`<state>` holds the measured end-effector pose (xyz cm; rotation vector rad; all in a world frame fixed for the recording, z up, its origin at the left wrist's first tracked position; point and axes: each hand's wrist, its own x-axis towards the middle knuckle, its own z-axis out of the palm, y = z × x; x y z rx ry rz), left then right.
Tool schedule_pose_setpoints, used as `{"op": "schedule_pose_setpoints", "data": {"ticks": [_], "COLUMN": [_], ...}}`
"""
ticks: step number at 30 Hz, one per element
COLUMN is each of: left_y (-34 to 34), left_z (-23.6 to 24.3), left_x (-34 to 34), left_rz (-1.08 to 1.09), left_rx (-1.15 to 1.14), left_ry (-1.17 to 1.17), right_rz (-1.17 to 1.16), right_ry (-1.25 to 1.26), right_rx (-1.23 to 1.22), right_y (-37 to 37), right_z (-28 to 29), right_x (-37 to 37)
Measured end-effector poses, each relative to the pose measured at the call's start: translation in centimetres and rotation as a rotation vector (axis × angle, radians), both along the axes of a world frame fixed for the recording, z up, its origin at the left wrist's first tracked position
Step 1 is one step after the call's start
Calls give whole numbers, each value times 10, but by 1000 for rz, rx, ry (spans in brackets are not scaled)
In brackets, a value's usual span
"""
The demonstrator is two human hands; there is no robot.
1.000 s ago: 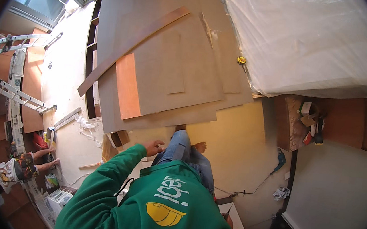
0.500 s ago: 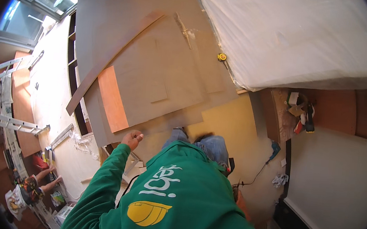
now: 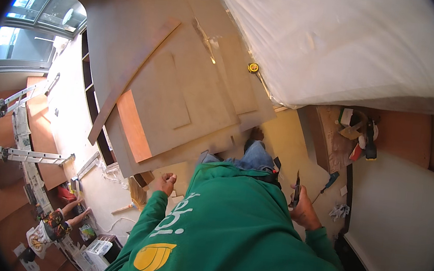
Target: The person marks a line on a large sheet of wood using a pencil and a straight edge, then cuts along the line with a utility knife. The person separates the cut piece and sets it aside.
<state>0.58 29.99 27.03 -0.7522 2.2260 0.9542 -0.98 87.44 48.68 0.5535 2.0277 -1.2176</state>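
My right hand (image 3: 305,211) is closed around a dark, narrow tool with a pointed end (image 3: 296,189), held upright beside my hip; its exact kind is unclear. My left hand (image 3: 166,183) hangs near the front edge of a stack of grey-brown boards (image 3: 199,107), its fingers curled in with nothing visible in them. On the stack lie a long thin strip (image 3: 133,76), a reddish-orange panel (image 3: 134,127) and a yellow tape measure (image 3: 253,68).
White sheeting (image 3: 353,49) covers something at the upper right. A power tool (image 3: 331,180) with a cord lies on the floor by crumpled paper (image 3: 339,212). Ladders (image 3: 24,154) stand at the left, where another person (image 3: 54,227) reaches out. A ledge (image 3: 329,129) carries assorted tools.
My right hand with the dark tool has come into view. My left hand has shifted slightly right and down. The view has turned, and the other person appears further right.
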Motion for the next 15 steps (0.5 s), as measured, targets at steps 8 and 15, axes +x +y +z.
{"op": "schedule_pose_setpoints", "data": {"ticks": [8, 15], "left_y": [112, 165], "left_z": [99, 131], "left_x": [-28, 4], "left_rz": [157, 262], "left_rx": [129, 278], "left_ry": [-78, -82], "right_rz": [-557, 256], "right_ry": [-111, 176], "right_rx": [-571, 290], "right_y": [94, 42], "right_z": [-65, -178], "right_x": [-121, -223]}}
